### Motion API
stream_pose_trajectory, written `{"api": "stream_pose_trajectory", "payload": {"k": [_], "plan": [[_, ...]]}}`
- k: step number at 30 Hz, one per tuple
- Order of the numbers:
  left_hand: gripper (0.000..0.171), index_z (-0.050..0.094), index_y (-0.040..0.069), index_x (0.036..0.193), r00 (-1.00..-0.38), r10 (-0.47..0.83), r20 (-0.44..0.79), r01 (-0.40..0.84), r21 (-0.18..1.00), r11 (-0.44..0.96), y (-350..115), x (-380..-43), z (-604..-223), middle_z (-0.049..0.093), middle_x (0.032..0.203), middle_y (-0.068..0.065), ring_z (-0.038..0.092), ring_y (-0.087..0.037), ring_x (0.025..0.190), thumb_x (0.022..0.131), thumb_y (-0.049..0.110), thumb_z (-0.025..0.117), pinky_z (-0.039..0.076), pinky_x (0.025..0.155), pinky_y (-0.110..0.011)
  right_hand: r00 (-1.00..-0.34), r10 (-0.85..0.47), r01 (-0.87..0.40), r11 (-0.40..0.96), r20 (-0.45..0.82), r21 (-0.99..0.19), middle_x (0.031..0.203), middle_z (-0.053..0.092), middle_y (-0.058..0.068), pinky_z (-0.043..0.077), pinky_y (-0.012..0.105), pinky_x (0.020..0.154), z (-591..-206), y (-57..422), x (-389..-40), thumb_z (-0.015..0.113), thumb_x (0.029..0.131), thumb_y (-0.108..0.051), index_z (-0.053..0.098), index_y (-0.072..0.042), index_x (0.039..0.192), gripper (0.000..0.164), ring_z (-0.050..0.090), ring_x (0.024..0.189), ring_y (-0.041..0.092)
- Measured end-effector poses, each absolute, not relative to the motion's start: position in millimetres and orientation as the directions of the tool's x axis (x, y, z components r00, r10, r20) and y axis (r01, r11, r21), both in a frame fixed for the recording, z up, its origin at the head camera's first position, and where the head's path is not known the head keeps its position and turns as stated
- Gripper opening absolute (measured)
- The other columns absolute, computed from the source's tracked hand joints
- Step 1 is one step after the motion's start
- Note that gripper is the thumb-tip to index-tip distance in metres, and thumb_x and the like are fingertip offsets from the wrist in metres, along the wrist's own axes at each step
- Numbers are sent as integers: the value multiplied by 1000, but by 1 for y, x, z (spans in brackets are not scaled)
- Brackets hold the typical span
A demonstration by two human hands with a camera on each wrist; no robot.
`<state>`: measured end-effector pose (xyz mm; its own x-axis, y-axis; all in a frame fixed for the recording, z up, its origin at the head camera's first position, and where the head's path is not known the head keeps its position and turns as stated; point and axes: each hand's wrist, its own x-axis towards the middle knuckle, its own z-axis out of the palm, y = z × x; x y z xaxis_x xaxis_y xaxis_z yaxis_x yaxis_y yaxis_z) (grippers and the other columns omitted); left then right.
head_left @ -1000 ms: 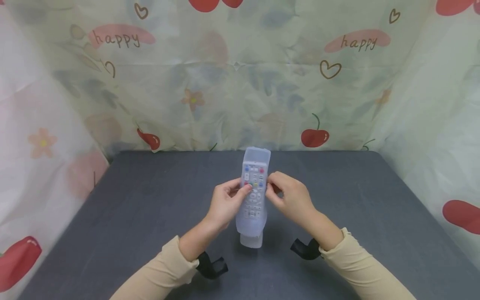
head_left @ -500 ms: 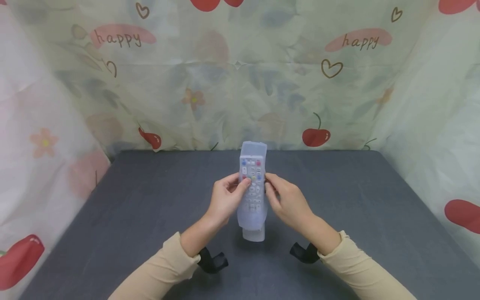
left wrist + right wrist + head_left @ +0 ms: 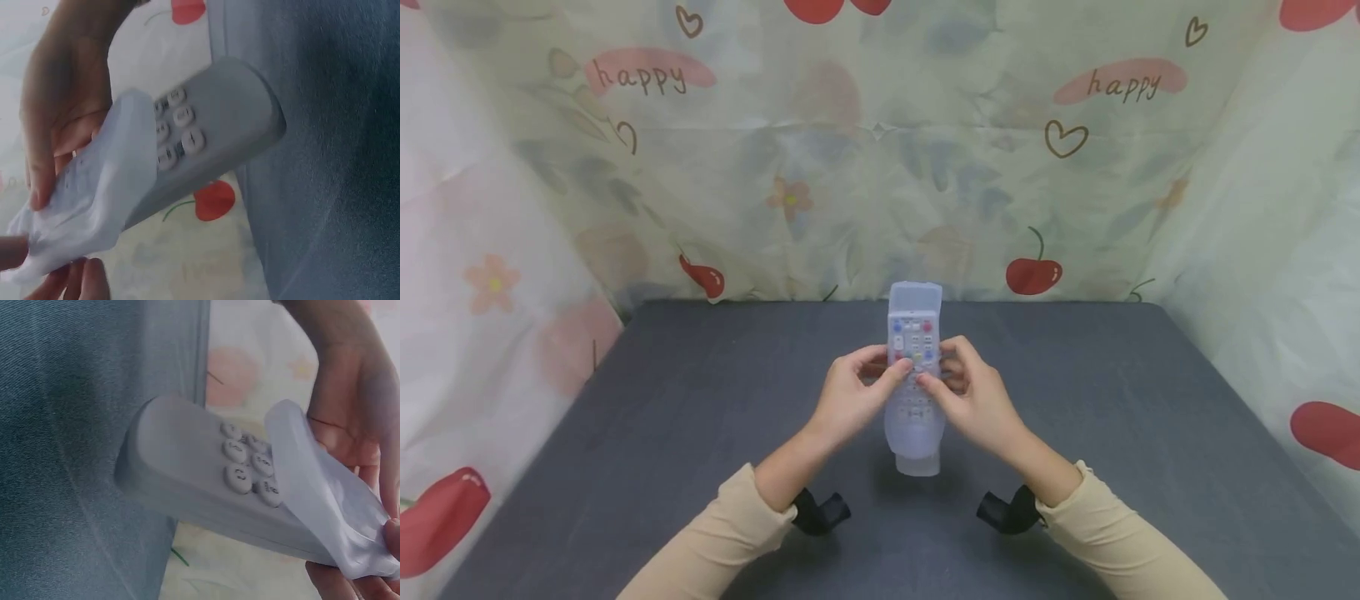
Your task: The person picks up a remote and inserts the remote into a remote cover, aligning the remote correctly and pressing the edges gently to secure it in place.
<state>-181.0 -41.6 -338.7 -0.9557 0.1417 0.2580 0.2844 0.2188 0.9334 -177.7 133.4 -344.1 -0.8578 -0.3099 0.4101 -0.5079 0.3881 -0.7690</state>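
Observation:
A grey remote control [image 3: 917, 464] is held up over the table in the head view, its near end sticking bare out of a translucent, soft protective cover [image 3: 915, 297]. At the far end the cover reaches past the remote. My left hand [image 3: 850, 396] grips the covered remote from the left, thumb on the button face and fingers at the side and behind. From the right, my right hand [image 3: 985, 400] holds it likewise, its thumb beside the left one. Both wrist views show the cover's loose lip [image 3: 134, 156] standing off the buttons, with round number keys [image 3: 237, 478] beyond it.
A dark grey table [image 3: 737, 400] lies beneath the hands. Patterned fabric [image 3: 880, 167] with cherries and hearts hangs behind it and at both sides. Black bent pieces [image 3: 823, 512] stick out under each wrist, near the beige sleeves [image 3: 722, 533].
My right hand has gone from pinching the cover's right edge to holding across the remote, its thumb now on the face. The remote has tipped and risen slightly. My left hand keeps its grip.

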Motion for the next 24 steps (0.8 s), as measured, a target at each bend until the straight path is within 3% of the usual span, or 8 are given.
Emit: {"api": "stream_pose_trajectory", "payload": {"k": [11,17,24], "plan": [[17,69,-2,100,-955,76,286,295,940,172,-49,-189,-334,70,92,-18,60,-8,72,88,8,62,48,64,-18,-894,-312,-427,373,322,-824,107,67,22,57,36,72,-343,136,-178,61,90,-11,42,-3,112,31,70,87,29],[11,70,-1,89,-927,36,373,370,898,236,-45,-187,-338,69,82,-16,54,-9,63,86,6,62,44,57,-18,-908,-280,-401,366,312,-840,104,67,23,57,38,72,-343,133,-176,63,89,-9,42,-3,112,32,70,82,27],[10,70,0,85,-921,5,391,374,877,303,-40,-183,-342,67,77,-13,51,-9,61,83,4,60,42,54,-17,-939,-220,-321,298,263,-899,105,65,26,56,42,73,-345,131,-173,61,89,-5,44,-2,117,34,70,80,31]]}}
